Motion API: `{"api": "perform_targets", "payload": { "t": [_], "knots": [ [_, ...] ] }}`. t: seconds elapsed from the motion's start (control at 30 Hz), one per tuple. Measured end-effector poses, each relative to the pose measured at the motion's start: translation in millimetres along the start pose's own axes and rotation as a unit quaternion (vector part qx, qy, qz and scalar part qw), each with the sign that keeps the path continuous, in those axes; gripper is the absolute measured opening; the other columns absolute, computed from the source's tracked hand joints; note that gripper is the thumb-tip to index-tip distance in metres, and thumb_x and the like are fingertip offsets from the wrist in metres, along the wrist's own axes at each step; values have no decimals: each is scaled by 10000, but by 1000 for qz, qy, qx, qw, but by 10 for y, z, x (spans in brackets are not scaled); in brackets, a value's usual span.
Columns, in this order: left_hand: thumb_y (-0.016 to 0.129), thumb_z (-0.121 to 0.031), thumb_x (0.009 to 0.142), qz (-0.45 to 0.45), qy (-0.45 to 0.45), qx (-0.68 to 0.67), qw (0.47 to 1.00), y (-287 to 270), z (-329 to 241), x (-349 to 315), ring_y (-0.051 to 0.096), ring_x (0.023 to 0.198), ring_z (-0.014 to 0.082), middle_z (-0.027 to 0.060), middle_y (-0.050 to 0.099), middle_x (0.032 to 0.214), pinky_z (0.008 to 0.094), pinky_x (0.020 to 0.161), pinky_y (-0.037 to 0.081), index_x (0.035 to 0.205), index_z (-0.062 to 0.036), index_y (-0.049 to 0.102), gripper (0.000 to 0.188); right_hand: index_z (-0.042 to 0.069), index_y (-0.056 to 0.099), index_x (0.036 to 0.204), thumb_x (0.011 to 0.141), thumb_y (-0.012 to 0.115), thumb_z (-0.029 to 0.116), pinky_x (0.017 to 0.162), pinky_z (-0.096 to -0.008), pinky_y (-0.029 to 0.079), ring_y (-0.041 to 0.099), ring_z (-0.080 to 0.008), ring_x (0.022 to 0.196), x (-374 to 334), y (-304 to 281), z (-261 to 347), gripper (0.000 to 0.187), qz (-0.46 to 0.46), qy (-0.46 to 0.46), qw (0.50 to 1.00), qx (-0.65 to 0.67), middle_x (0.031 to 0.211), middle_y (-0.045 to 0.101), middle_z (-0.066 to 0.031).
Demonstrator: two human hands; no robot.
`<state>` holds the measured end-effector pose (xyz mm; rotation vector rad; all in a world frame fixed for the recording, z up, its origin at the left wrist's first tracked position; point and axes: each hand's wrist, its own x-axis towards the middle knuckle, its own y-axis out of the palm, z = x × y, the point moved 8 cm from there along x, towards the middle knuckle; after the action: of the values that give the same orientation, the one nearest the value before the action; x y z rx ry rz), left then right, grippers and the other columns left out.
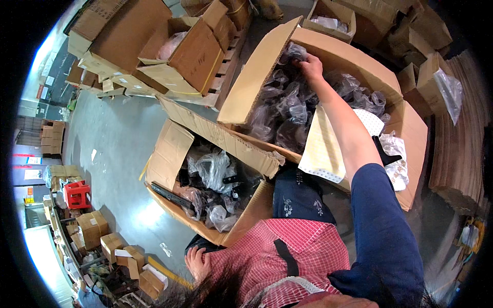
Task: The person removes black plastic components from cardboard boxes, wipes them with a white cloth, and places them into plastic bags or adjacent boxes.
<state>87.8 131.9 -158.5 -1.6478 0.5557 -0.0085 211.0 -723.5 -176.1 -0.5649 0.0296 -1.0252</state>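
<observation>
My right hand [311, 68] reaches to the far end of a large open carton [354, 55], its fingers closed on a clear plastic-wrapped bundle [295, 52]. What is inside the wrapping is hard to make out. Many more plastic-wrapped dark pieces [295, 105] fill that carton. Across its near side, under my forearm, lies a pale yellow cloth [326, 149]. My left hand [197, 263] rests on my dark-clothed leg with its fingers spread, holding nothing. Close by stands a smaller open carton [246, 153] with bagged dark parts [210, 172] and a long black bar [172, 196] along its edge.
Beside the large carton's right flap lie a black angled part [386, 151] and a white wrapped bundle [398, 174]. Stacked flat cardboard [459, 149] stands at the right. Open cartons [179, 56] sit on a pallet at the far left. A red stool [77, 195] stands further left.
</observation>
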Motion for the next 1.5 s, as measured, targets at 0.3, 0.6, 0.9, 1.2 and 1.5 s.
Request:
{"api": "perform_targets", "payload": {
  "t": [0.3,0.6,0.9,1.2,1.5],
  "knots": [
    [645,-304,867,0,7,-4,1000,-241,-267,-78,389,1357,315,83,537,1362,526,1138,238,1124,-148,654,301,16,660,1051,826,713,51,708,-335,540,669,-217,786,-622,-711,518,235,-6,245,840,484,954,691,-98],
    [581,-85,944,-41,-15,-540,841,-533,-1316,107,600,982,140,56,672,1035,266,908,455,1087,24,659,196,-50,605,1168,782,705,39,814,-332,583,704,-213,869,-2759,-1508,1938,408,363,278,783,421,1053,695,-141],
    [407,-549,1007,427,25,-781,455,-712,-3630,-283,574,1174,217,112,566,1306,365,950,512,1420,-39,400,656,27,449,1382,559,680,-139,1045,-317,410,553,-180,1186,-4795,-1524,2242,870,566,333,676,336,1284,579,-67],
    [574,-236,986,475,11,-766,433,-224,-3531,-635,665,1014,215,107,636,1171,380,862,581,1358,-33,469,436,14,310,1490,672,700,238,1181,-389,242,360,-296,1403,-4654,-1927,2523,933,506,-66,859,45,1494,398,-194],
    [687,16,692,461,102,-702,533,-419,-3571,-705,586,1176,215,118,564,1300,358,988,508,1419,-46,415,778,94,700,1102,828,669,202,1190,-504,202,501,-251,1282,-4892,-1963,3574,295,425,-424,785,-155,1087,703,-96]
  ]
}}
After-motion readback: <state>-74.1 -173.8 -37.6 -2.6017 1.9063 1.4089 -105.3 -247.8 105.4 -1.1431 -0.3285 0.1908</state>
